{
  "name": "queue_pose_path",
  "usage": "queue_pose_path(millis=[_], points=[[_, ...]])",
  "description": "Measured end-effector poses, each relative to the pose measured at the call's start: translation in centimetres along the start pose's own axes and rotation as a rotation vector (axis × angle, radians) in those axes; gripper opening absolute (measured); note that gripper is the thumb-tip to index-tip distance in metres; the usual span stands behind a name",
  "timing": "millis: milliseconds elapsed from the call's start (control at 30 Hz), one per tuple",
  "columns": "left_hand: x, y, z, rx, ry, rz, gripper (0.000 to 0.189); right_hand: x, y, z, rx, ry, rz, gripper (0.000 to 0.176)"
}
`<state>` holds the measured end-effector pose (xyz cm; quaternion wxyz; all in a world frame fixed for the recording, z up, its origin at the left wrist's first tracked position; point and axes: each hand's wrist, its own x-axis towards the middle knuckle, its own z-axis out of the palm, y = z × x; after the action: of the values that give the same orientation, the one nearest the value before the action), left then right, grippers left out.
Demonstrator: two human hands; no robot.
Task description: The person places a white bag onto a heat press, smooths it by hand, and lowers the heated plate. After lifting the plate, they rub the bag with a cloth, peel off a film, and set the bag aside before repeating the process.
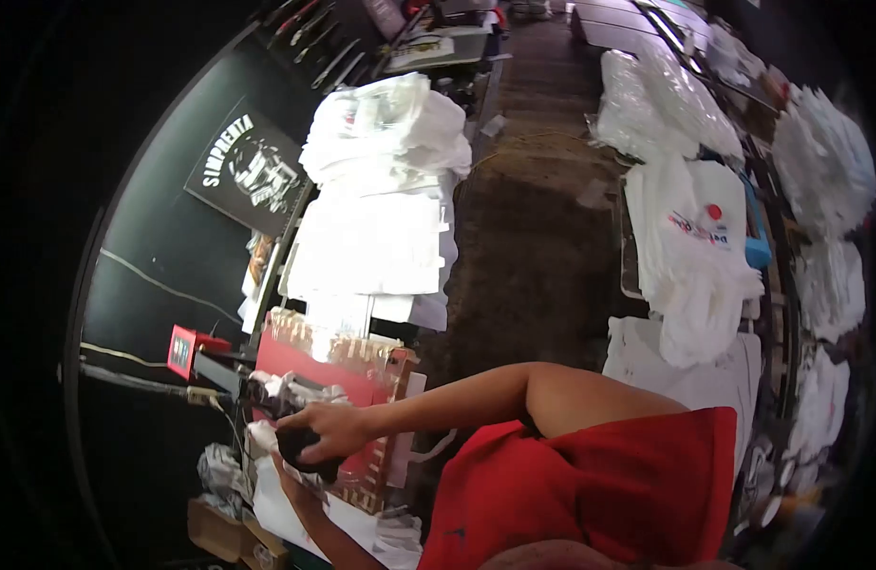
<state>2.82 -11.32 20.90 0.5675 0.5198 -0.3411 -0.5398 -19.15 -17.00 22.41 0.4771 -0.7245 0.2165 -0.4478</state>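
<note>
My right hand reaches out from the red sleeve, its fingers curled over a black rounded object whose kind I cannot make out. My left hand is below it, close against the same object, with its fingers mostly hidden. Under and beside the hands lies a red panel with tan, taped-looking edges, like a printing screen. Crumpled whitish cloth or paper and dark metal fittings crowd in just above the hands. White sheets lie below.
Stacked white bags and bright white sheets cover the bench farther along. A red box with cables is by the dark wall. Printed white bags lie on the opposite side, across a dark floor. Cardboard boxes sit low left.
</note>
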Motion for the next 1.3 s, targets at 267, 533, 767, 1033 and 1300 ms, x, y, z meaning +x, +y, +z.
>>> queue_pose_path(millis=[267,533,767,1033,1300], points=[[-11.3,-9.2,-3.1,0.224,-0.516,-0.42,0.045,-12.1,7.3,-9.5,0.355,-0.53,0.482,0.047],[-9.8,-21.2,-1.5,0.407,-0.498,-0.484,0.029,-18.6,11.0,-5.3,-0.194,-0.785,0.789,0.047],[-9.2,-20.3,1.0,0.397,-0.561,-0.427,0.03,-20.0,11.0,-5.7,-0.122,-0.695,0.623,0.047],[-8.9,-19.4,2.0,0.407,-0.588,-0.351,0.031,-20.3,9.5,-5.9,-0.058,-0.593,0.971,0.058],[-4.8,-22.0,-0.8,0.844,-0.529,0.515,0.045,-18.1,12.4,-4.9,-0.452,-0.725,0.19,0.036]])
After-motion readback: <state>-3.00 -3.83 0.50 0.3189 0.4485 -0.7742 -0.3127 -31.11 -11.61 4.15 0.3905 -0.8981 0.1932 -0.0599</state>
